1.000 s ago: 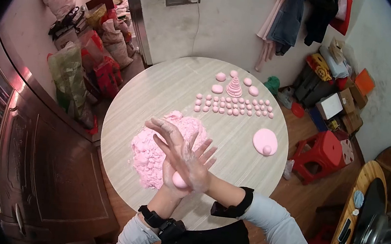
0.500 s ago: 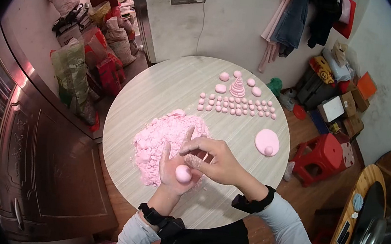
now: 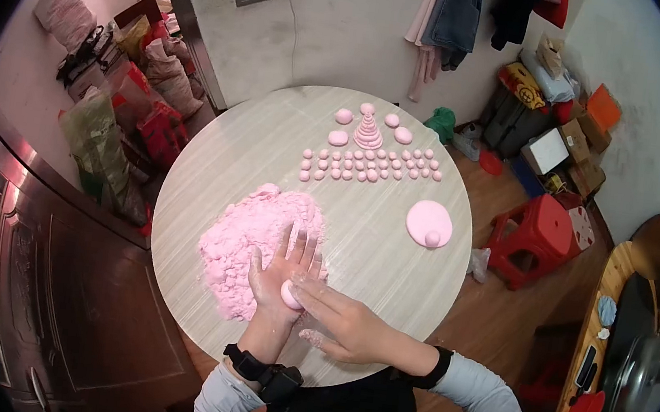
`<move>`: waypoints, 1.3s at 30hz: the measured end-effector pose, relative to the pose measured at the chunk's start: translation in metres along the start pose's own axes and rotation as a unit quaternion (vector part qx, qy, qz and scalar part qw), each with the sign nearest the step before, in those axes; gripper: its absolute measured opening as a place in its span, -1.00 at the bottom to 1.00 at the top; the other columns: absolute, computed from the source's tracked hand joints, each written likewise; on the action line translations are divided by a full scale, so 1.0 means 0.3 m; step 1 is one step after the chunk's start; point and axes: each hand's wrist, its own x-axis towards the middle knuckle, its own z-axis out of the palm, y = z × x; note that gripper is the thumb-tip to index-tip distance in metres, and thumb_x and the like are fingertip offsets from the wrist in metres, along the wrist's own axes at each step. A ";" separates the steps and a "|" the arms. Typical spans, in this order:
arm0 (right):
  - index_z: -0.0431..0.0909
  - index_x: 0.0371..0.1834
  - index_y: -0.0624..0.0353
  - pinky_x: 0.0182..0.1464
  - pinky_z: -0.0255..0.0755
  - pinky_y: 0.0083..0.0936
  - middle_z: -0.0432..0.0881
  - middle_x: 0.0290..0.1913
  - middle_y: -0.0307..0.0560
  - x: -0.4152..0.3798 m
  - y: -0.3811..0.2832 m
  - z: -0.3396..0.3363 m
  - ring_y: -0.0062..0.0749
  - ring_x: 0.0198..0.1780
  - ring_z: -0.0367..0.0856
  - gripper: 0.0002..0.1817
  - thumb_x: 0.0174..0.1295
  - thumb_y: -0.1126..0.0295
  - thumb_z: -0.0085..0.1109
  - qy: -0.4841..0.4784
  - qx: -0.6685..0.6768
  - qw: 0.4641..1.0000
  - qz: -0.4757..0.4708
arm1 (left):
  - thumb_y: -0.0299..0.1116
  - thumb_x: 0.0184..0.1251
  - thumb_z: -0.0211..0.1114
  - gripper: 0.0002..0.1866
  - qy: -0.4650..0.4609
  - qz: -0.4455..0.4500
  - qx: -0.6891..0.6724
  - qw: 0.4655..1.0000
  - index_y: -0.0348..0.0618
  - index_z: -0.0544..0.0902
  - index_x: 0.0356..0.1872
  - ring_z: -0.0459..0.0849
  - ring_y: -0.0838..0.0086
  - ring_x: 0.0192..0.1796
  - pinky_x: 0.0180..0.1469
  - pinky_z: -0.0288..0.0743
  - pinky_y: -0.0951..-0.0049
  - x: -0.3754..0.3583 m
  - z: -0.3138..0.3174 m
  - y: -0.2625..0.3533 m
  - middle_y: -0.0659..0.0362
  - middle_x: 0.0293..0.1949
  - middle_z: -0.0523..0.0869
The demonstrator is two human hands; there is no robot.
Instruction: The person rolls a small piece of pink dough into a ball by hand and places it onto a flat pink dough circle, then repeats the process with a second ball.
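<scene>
My left hand (image 3: 280, 275) is palm up with its fingers spread, and a smooth pink ball (image 3: 292, 294) rests on the palm. The fingers of my right hand (image 3: 338, 317) lie against the ball from the right, stretched out and dusted with pink. Beneath and behind my left hand spreads a heap of crumbly pink dough (image 3: 249, 237). Farther back are rows of small pink balls (image 3: 372, 175), a ridged pink cone (image 3: 367, 133) and several larger pink pieces. A flat pink disc (image 3: 430, 217) with a small ball on it lies at the right.
Everything pink rests on a round pale table (image 3: 214, 152). Right of it stand a red stool (image 3: 537, 234) and a wooden counter (image 3: 600, 334) with a lidded pan. Bags (image 3: 100, 147) are piled at the left by a dark wooden door (image 3: 84, 292). Clothes hang on the wall.
The view has shifted, so the table sits further left. My right hand has come down from above the left palm onto the ball, and its curled fingers have straightened.
</scene>
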 end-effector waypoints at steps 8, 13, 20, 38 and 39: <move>0.29 0.27 0.35 0.16 0.44 -0.30 0.45 0.18 0.25 -0.026 0.073 0.008 0.02 0.16 0.50 -0.40 0.18 0.39 0.23 0.076 0.050 0.996 0.013 | 0.30 0.35 -0.29 -0.23 0.106 0.072 0.139 0.982 -0.15 0.32 0.29 0.38 0.25 0.24 0.26 0.31 0.21 0.017 0.063 -0.046 0.09 0.09 0.47; 0.34 0.24 0.30 0.15 0.45 -0.47 0.54 0.10 0.05 -0.078 0.169 0.048 -0.35 0.12 0.56 -0.43 0.16 0.47 0.28 0.156 0.448 0.836 0.277 | 0.31 0.35 -0.28 -0.20 0.136 0.099 0.267 0.949 -0.17 0.23 0.33 0.25 0.21 0.30 0.38 0.09 0.24 0.022 0.077 -0.114 -0.02 0.21 0.31; 0.36 0.17 0.33 0.08 0.48 -0.57 0.58 0.02 -0.05 -0.297 0.359 -0.162 -0.48 0.03 0.58 -0.49 0.16 0.49 0.29 0.308 0.335 0.813 0.362 | 0.22 0.37 -0.13 -0.25 0.129 0.082 0.289 0.945 -0.21 0.22 0.35 0.32 0.23 0.25 0.34 0.13 0.29 0.028 0.044 -0.054 -0.01 0.23 0.32; 0.45 -0.03 0.15 0.00 0.46 -0.25 0.45 -0.02 0.00 -0.436 0.695 -0.524 0.01 -0.04 0.53 -0.59 0.00 0.52 0.27 0.141 -0.159 0.915 0.344 | 0.00 0.40 0.00 -0.39 0.233 0.165 0.432 0.856 -0.31 0.31 0.27 0.32 0.03 0.28 0.36 0.15 -0.03 -0.070 -0.074 0.383 -0.03 0.21 0.42; 0.44 -0.04 0.16 0.00 0.45 -0.25 0.44 0.00 -0.01 -0.434 0.698 -0.524 0.02 -0.03 0.53 -0.59 0.00 0.52 0.28 0.135 -0.159 0.917 0.341 | 0.00 0.41 -0.01 -0.39 0.223 0.165 0.422 0.863 -0.32 0.32 0.25 0.35 0.03 0.25 0.34 0.18 -0.03 -0.071 -0.091 0.389 -0.03 0.18 0.43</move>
